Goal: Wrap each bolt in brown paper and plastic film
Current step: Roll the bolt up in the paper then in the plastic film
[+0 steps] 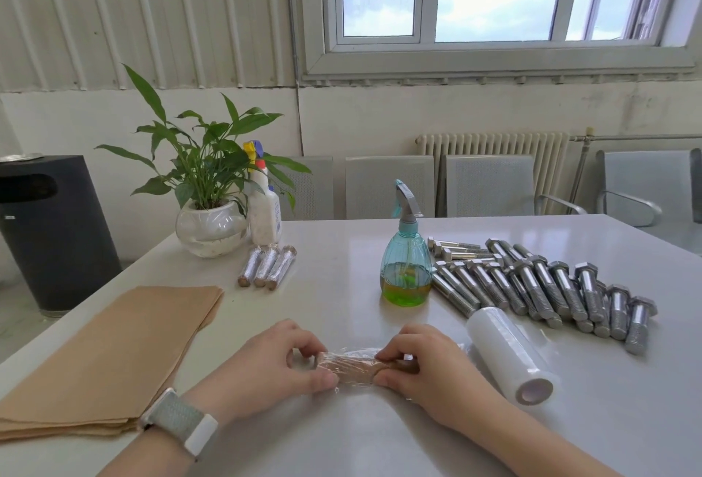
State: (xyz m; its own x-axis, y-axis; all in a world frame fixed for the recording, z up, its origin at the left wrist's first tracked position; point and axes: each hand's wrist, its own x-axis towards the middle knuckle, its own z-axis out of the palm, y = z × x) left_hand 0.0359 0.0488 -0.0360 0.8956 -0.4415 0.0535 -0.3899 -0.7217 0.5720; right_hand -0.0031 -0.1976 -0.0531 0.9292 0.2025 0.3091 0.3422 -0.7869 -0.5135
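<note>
Near the table's left edge lies a stack of brown paper. At the near edge the left hand pinches one end of the wrapped bolt between curled fingers and thumb; the right hand pinches the other end (film already clings round the paper). A film roll lies just right; bare bolts sit beyond it.

Glossy pale-grey surface carried tan brown-paper sheet stack, silver-grey steel hex bolts, white plastic-film roll w/ pale core. Teal see-through spray bottle had grey trigger, yellow-green liquid. Green leafy plant in clear/white round pot. Wrapped bolt bundle was tan under shiny clear film.
</note>
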